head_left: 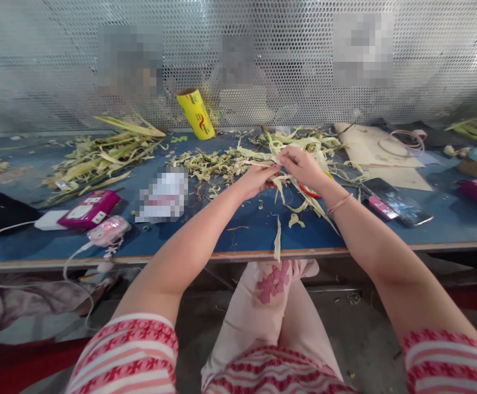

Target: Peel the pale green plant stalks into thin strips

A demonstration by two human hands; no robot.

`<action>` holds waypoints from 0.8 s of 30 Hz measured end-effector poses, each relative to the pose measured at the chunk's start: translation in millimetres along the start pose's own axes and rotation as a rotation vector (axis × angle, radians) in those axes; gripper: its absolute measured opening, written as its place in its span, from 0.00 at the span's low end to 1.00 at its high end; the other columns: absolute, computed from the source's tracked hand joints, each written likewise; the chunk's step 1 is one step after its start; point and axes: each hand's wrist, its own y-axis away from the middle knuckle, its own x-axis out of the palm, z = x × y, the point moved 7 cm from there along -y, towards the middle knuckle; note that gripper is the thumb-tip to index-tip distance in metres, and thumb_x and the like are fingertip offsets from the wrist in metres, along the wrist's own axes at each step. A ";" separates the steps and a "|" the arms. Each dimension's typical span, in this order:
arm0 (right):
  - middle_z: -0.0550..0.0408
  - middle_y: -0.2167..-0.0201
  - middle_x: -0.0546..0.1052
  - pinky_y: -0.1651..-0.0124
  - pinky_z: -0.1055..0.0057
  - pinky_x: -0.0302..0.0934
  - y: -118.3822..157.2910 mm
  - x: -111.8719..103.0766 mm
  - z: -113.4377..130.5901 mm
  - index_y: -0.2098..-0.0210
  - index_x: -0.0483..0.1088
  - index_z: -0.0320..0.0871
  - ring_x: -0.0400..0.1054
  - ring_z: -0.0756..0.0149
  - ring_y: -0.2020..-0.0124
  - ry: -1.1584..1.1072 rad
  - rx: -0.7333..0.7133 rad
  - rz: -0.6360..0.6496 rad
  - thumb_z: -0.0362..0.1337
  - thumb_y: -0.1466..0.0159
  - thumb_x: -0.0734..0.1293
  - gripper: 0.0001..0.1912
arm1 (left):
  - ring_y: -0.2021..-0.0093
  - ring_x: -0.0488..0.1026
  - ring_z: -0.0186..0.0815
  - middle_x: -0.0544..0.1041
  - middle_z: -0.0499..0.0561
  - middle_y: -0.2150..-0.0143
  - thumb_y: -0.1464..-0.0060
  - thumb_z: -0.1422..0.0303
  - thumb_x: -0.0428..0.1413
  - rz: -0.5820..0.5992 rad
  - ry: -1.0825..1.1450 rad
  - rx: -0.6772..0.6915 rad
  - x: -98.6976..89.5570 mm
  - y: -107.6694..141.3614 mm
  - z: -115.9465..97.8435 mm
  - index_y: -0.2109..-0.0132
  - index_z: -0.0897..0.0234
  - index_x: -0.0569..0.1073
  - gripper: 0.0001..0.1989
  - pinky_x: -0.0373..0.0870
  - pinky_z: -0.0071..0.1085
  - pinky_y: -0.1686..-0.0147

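Note:
My left hand [260, 180] and my right hand [302, 166] meet above the blue table, fingers closed in a pinch. Between them is a pale, dried leaf strip [279, 185], like corn husk, with its loose end hanging down. My right hand is slightly farther from me and higher than my left. Under my right wrist shows part of a red ring-shaped object [309, 190], mostly hidden. Behind my hands lies a loose heap of pale green leaf strips [314, 143]. Short curled scraps [209, 165] spread to the left of my fingers.
A pile of long leaves [103, 153] lies left. A yellow roll [196, 114] leans near the perforated metal screen [288, 33]. Purple power bank [89, 209], cables and a pink case [109, 230] sit front left; a phone [398, 201] and cardboard [373, 145] are right.

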 end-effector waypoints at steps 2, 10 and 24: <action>0.64 0.83 0.57 0.75 0.71 0.45 -0.6 2.8 -3.9 0.67 0.64 0.46 0.49 0.72 0.81 -0.080 0.023 0.004 0.46 0.35 0.60 0.11 | 0.73 0.74 0.29 0.71 0.47 0.72 0.44 0.68 0.58 0.006 -0.006 0.014 0.7 1.1 -2.5 0.66 0.65 0.71 0.06 0.65 0.25 0.73; 0.60 0.79 0.61 0.72 0.71 0.49 -2.5 3.9 -2.4 0.72 0.64 0.44 0.53 0.72 0.76 -0.069 0.000 -0.024 0.48 0.37 0.63 0.15 | 0.81 0.60 0.22 0.66 0.43 0.77 0.45 0.66 0.59 -0.050 -0.064 0.123 0.0 2.3 -10.9 0.72 0.65 0.67 0.11 0.54 0.23 0.80; 0.61 0.80 0.61 0.70 0.70 0.47 -0.4 -1.4 -1.5 0.76 0.63 0.43 0.52 0.72 0.76 0.106 0.047 -0.009 0.54 0.38 0.64 0.21 | 0.76 0.63 0.23 0.65 0.43 0.76 0.44 0.75 0.54 -0.095 0.041 0.161 -5.7 -1.5 -14.3 0.71 0.65 0.66 0.08 0.63 0.22 0.74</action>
